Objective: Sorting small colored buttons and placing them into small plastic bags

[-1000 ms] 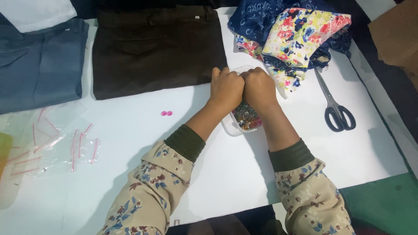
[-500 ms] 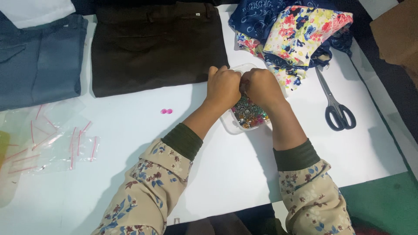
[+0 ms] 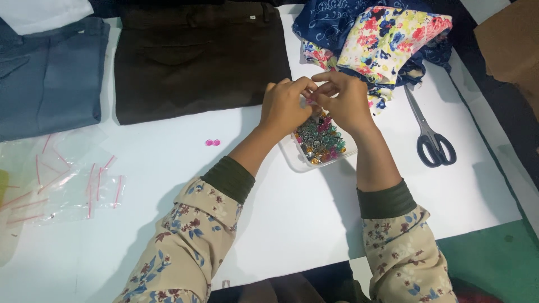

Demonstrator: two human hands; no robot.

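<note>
We keep the fingers of our left hand [image 3: 286, 106] and right hand [image 3: 345, 104] pinched together on one small bead directly above the clear box of beads [image 3: 320, 143].

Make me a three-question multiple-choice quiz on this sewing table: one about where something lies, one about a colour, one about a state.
1. Where do the scissors lie?
A. right of the bead tray
B. on the brown trousers
C. among the plastic bags

2. What colour are the two small buttons lying loose on the table?
A. green
B. pink
C. black

3. How does the bead tray stand?
A. lidded
B. tipped over
C. open, full of beads

Key: 1 A, the scissors rest on the table to the tray's right. 2 B, both are bright pink. 3 C, no lid covers it and mixed beads show under the left hand and right hand.
</note>
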